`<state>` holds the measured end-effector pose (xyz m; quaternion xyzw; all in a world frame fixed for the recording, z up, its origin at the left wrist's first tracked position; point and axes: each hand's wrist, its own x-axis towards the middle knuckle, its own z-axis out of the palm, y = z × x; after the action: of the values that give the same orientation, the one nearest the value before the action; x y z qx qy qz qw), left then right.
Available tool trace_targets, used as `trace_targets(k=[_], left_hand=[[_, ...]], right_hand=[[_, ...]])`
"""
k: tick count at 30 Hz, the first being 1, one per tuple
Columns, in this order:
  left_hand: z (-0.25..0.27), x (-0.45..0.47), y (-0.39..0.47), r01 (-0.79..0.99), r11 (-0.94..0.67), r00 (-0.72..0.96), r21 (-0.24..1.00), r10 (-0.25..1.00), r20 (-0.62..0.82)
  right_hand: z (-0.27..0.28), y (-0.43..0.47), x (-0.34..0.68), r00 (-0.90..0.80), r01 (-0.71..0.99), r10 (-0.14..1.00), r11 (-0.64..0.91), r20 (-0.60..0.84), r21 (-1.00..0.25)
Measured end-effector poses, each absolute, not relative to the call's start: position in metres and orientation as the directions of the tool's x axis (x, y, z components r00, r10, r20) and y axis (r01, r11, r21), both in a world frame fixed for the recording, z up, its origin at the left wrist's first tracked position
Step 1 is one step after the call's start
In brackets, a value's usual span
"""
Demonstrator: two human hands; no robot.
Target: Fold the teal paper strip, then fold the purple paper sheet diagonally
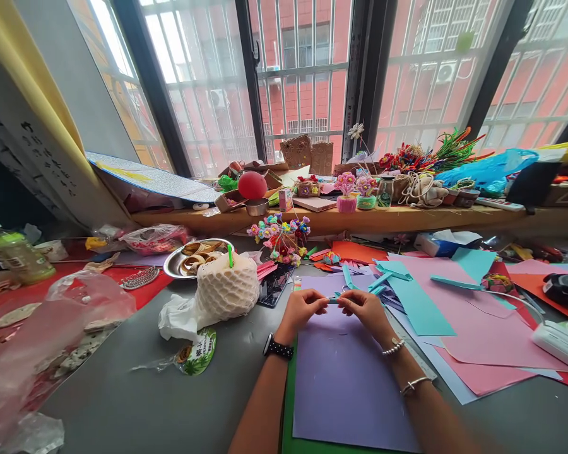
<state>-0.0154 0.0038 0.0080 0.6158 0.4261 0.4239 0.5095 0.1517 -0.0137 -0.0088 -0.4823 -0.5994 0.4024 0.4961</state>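
Purple sheet (350, 384) lies flat, nearest the camera. Over the sheet's far end I have 1 small teal strip (332, 299) pinched in the fingertips of my left hand (307, 310) and my right hand (365, 311), tips close together. Left of the sheet: phone (275, 287), then coconut (228, 291). Right of it: pink paper (495, 337). Beyond it, leftward: flowers (283, 238).

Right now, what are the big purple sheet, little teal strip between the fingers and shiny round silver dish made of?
Purple rectangular sheet: probably matt paper or card, from its flat, dull face. Little teal strip: possibly matt paper, coloured like the folded teal pieces. Shiny round silver dish: probably polished metal, from its bright rim.
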Motion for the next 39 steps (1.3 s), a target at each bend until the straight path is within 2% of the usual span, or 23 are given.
trace_targets(k=[9, 13, 16, 18, 21, 23, 25, 27, 31, 35, 37, 39], left_hand=[[0.004, -0.011, 0.003, 0.122, -0.138, 0.310, 0.983, 0.946, 0.095], [0.002, -0.009, 0.005, 0.098, -0.135, 0.297, 0.986, 0.950, 0.101], [0.003, -0.013, 0.007, 0.083, -0.131, 0.254, 0.988, 0.961, 0.106], [0.003, -0.016, 0.009, 0.096, -0.148, 0.185, 0.984, 0.974, 0.128], [0.003, -0.019, 0.010, 0.161, -0.215, 0.064, 0.963, 0.976, 0.207], [0.003, -0.019, 0.009, 0.226, -0.276, 0.012, 0.934, 0.960, 0.281], [0.002, -0.017, 0.009, 0.274, -0.331, -0.002, 0.903, 0.939, 0.345], [0.001, -0.016, 0.009, 0.289, -0.365, 0.010, 0.885, 0.926, 0.378], [-0.001, -0.014, 0.009, 0.306, -0.383, 0.033, 0.871, 0.919, 0.393], [-0.003, -0.014, 0.010, 0.320, -0.379, 0.031, 0.868, 0.920, 0.390], [-0.003, -0.014, 0.010, 0.322, -0.375, 0.023, 0.869, 0.921, 0.389], [-0.003, -0.014, 0.010, 0.327, -0.373, 0.009, 0.868, 0.920, 0.392]], right_hand=[[-0.010, -0.015, 0.146, -0.095, 0.343, 0.950, 0.311, 0.297, -0.886], [-0.008, -0.014, 0.151, -0.046, 0.325, 0.948, 0.312, 0.314, -0.893], [-0.006, -0.012, 0.160, 0.070, 0.267, 0.945, 0.290, 0.319, -0.919], [-0.005, -0.009, 0.168, 0.210, 0.207, 0.922, 0.284, 0.326, -0.936], [-0.007, -0.006, 0.177, 0.414, 0.122, 0.850, 0.301, 0.324, -0.946], [-0.008, -0.005, 0.179, 0.457, 0.121, 0.832, 0.293, 0.315, -0.948], [-0.008, -0.005, 0.178, 0.429, 0.189, 0.845, 0.261, 0.319, -0.947], [-0.009, -0.006, 0.176, 0.344, 0.358, 0.867, 0.233, 0.360, -0.904], [-0.013, -0.007, 0.169, 0.021, 0.731, 0.911, 0.267, 0.412, -0.628], [-0.017, -0.008, 0.165, -0.181, 0.830, 0.915, 0.339, 0.361, -0.443], [-0.018, -0.007, 0.165, -0.187, 0.840, 0.904, 0.350, 0.385, -0.414], [-0.017, -0.007, 0.167, -0.140, 0.827, 0.885, 0.351, 0.443, -0.439]])
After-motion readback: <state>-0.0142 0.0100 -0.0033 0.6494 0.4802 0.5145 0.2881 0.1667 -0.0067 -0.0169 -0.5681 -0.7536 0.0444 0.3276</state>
